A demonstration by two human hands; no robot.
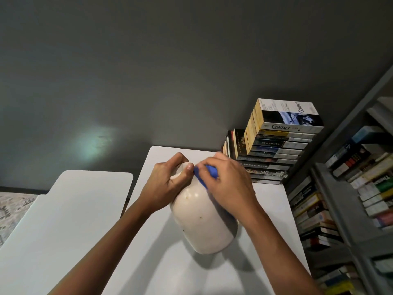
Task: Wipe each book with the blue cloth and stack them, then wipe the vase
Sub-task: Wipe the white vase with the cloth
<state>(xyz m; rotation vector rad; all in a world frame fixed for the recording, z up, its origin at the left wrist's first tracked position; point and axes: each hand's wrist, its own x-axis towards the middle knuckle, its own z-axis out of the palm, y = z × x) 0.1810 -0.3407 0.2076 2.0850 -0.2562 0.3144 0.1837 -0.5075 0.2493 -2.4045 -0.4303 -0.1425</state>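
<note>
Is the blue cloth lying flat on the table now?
No, the right hand holds the blue cloth against the upper part of the vase, whose neck the left hand grips.

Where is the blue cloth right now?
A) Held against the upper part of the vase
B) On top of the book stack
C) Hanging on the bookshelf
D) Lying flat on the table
A: the blue cloth shows under the right hand, held against the top of the cream vase, whose neck the left hand grips.
</note>
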